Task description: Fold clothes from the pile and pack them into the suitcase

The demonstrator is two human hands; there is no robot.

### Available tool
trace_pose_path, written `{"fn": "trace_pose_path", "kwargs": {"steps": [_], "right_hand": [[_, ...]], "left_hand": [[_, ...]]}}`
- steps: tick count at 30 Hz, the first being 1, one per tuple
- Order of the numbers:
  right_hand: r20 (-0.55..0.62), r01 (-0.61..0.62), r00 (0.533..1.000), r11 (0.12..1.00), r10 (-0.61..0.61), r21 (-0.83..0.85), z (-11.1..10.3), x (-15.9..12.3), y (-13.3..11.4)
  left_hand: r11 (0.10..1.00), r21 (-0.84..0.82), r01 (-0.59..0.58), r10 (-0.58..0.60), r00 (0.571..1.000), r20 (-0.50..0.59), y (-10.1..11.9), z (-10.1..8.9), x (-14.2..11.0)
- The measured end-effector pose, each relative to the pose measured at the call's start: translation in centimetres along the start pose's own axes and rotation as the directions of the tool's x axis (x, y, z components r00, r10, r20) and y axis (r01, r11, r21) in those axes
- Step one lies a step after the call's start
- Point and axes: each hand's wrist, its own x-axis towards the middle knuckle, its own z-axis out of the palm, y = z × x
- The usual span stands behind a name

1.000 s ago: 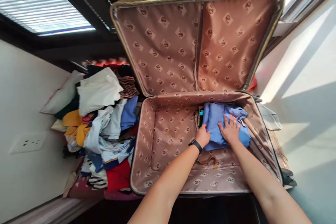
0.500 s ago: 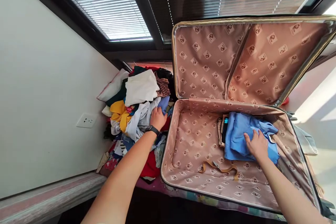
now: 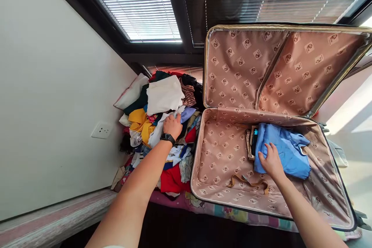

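Observation:
My left hand [image 3: 173, 126], with a black watch [image 3: 167, 138] on its wrist, is in the clothes pile [image 3: 177, 155] left of the suitcase. Its fingers are curled onto a pale blue-grey garment [image 3: 157, 131], with a lilac garment [image 3: 187, 114] just beyond. My right hand [image 3: 271, 159] rests over a folded blue garment [image 3: 286, 151] in the suitcase, fingers spread. Darker folded clothes [image 3: 251, 143] show at the blue garment's left edge. The open suitcase [image 3: 216, 155] has a brown patterned lining, and a tan strap [image 3: 247, 182] lies loose on its bottom.
The suitcase lid [image 3: 241, 66] stands raised against the window [image 3: 130, 4] with its blinds. A white folded cloth [image 3: 164, 95] tops the pile. At the left is a white wall [image 3: 52, 85] with a socket [image 3: 101, 130]. A colourful sheet [image 3: 221, 211] lies under the suitcase.
The view has shifted, so the suitcase and pile sit further right. My left hand has drawn the pale garment back, uncovering more clothes below. My right hand has moved left across the blue garment.

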Motion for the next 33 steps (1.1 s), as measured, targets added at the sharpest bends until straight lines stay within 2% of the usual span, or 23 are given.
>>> {"fn": "trace_pose_path", "kwargs": {"steps": [4,7,8,10,12,14,16,19,21,22,24,27,30,32,33], "right_hand": [[0.031,0.072,0.997,0.994,-0.075,0.088,0.0,-0.4,-3.3],[0.07,0.113,0.99,0.984,-0.124,0.139,0.0,-1.0,-5.3],[0.086,0.125,0.987,0.98,-0.139,0.154,0.0,-1.3,-5.9],[0.116,0.144,0.979,0.974,-0.166,0.177,0.3,-2.0,-6.9],[0.139,0.159,0.973,0.969,-0.187,0.191,0.6,-2.7,-7.6],[0.164,0.168,0.965,0.965,-0.203,0.203,1.0,-3.4,-8.2],[0.196,0.169,0.957,0.962,-0.212,0.216,1.2,-4.1,-8.6],[0.239,0.156,0.947,0.959,-0.213,0.236,1.0,-4.8,-9.1],[0.249,0.148,0.945,0.956,-0.213,0.255,0.5,-5.1,-9.4],[0.248,0.146,0.945,0.952,-0.215,0.269,0.3,-5.1,-9.5],[0.243,0.141,0.945,0.942,-0.22,0.305,-0.3,-5.1,-9.8],[0.228,0.138,0.944,0.913,-0.239,0.385,-1.3,-4.8,-10.9],[0.213,0.117,0.94,0.84,-0.265,0.529,-2.1,-4.2,-13.6],[0.22,0.045,0.942,0.746,-0.253,0.664,-2.5,-3.6,-16.2],[0.231,-0.012,0.944,0.679,-0.234,0.734,-2.7,-3.0,-17.7]], "left_hand": [[0.99,0.006,-0.138,0.139,0.99,-0.008,-0.6,-0.6,-0.2],[0.975,-0.056,-0.214,0.217,0.975,0.053,-0.6,-0.9,-0.5],[0.98,-0.074,-0.182,0.188,0.979,0.075,-0.5,-0.9,-0.4],[0.995,-0.1,-0.018,0.03,0.993,0.118,-0.1,-0.9,-0.2],[0.979,-0.111,0.168,-0.148,0.975,0.167,0.6,-0.8,0.2],[0.96,-0.116,0.254,-0.228,0.953,0.201,1.4,-0.8,0.5],[0.973,-0.11,0.204,-0.183,0.968,0.174,1.8,-1.2,0.6],[0.998,-0.05,-0.037,0.04,0.997,0.06,1.3,-3.0,0.5],[0.989,-0.01,-0.15,0.15,0.988,0.042,0.3,-5.3,0.3],[0.986,-0.004,-0.167,0.167,0.985,0.048,-0.4,-6.8,0.2],[0.992,-0.021,-0.128,0.129,0.99,0.051,-1.7,-10.5,-0.1],[0.993,-0.11,-0.04,0.038,0.999,-0.023,-3.0,-17.1,-0.7],[0.954,-0.299,-0.029,-0.001,0.995,-0.098,-2.6,-23.6,-1.8],[0.87,-0.49,-0.053,0.003,0.995,-0.103,-1.4,-27.1,-2.9],[0.801,-0.595,-0.062,0.011,0.996,-0.089,-0.6,-28.4,-3.6]]}}
